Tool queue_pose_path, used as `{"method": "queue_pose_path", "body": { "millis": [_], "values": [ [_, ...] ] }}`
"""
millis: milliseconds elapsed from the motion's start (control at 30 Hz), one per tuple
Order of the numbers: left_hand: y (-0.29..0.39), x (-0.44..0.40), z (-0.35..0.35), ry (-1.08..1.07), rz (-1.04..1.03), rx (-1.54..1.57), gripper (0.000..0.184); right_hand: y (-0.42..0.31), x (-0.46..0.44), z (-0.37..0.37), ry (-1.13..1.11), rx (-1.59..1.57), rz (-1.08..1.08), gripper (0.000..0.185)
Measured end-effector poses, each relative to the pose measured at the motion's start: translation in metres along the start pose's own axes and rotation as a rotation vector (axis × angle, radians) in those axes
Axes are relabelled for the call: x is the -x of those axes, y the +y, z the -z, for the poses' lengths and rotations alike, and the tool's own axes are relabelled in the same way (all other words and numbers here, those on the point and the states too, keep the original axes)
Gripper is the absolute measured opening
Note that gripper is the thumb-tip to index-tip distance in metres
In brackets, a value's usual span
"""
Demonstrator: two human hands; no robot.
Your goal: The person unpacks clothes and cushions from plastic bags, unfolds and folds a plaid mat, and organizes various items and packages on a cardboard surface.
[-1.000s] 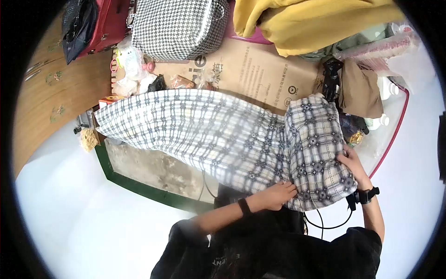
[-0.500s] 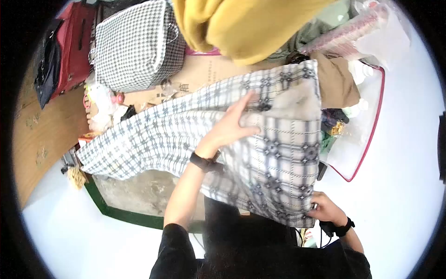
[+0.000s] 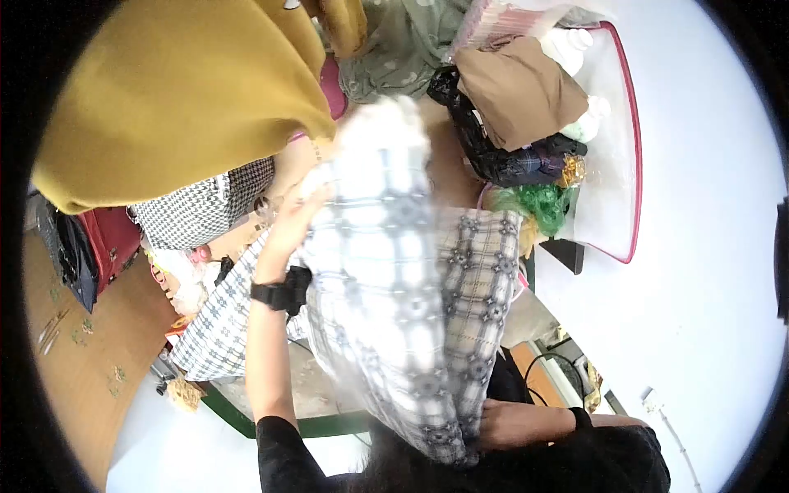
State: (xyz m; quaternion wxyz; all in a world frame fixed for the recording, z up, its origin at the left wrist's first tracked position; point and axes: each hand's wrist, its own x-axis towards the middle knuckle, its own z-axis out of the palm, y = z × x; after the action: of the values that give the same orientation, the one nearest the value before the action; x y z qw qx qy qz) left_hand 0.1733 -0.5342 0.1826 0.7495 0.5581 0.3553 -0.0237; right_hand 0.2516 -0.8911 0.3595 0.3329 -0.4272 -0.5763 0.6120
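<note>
A white, grey and black plaid cloth point(image 3: 386, 279) is bunched and partly folded over in front of me. Its upper part is smeared by motion, and a narrower length point(image 3: 222, 329) of it stretches away to the left. My left hand point(image 3: 297, 218), with a black band on the wrist, touches the cloth's left edge; its fingers are blurred and partly hidden. Low down near my body, my right hand point(image 3: 501, 423) is closed on the right lower corner of the same cloth.
A mustard-yellow cloth point(image 3: 189, 107) hangs at upper left, in front of a checked bag point(image 3: 193, 214) and a red bag point(image 3: 111, 246). At upper right lie a brown cloth point(image 3: 518, 90), a green plastic bag point(image 3: 542, 205) and a red-edged clear case point(image 3: 633, 164).
The plaid cloth's right part has been lifted and folded inward. My left hand has gone left from the cloth's middle to its edge; my right hand has come nearer my body. The view has shifted.
</note>
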Motion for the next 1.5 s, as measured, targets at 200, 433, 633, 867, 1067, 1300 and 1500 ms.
{"method": "queue_pose_path", "body": {
  "millis": [200, 433, 633, 867, 1067, 1300, 1500],
  "values": [
    [-0.095, -0.055, -0.149, -0.549, 0.134, -0.044, 0.039, 0.006, -0.014, -0.029, -0.054, 0.176, 0.196, 0.018],
    [-0.161, -0.008, -0.222, -0.923, 0.278, -0.815, 0.051, 0.014, 0.001, 0.027, -0.061, -0.155, -0.072, 0.024],
    [-0.201, 0.034, -0.231, -0.724, 0.288, -0.830, 0.049, 0.092, 0.080, -0.009, 0.813, -1.199, -0.806, 0.072],
    [-0.183, 0.026, -0.223, -0.349, 0.079, -0.611, 0.046, 0.144, 0.038, -0.021, 0.802, -1.636, -0.988, 0.069],
    [-0.201, 0.013, -0.213, -0.202, 0.092, -0.602, 0.047, 0.168, 0.033, -0.012, 1.110, -1.467, -1.004, 0.037],
    [-0.142, 0.072, 0.031, 0.604, -0.031, -0.392, 0.045, 0.056, -0.070, 0.098, 1.213, -0.301, -0.769, 0.045],
    [-0.309, 0.238, 0.053, 1.174, 0.795, -0.073, 0.078, 0.028, 0.083, 0.232, 1.195, 0.165, -0.854, 0.041]
  ]
}}
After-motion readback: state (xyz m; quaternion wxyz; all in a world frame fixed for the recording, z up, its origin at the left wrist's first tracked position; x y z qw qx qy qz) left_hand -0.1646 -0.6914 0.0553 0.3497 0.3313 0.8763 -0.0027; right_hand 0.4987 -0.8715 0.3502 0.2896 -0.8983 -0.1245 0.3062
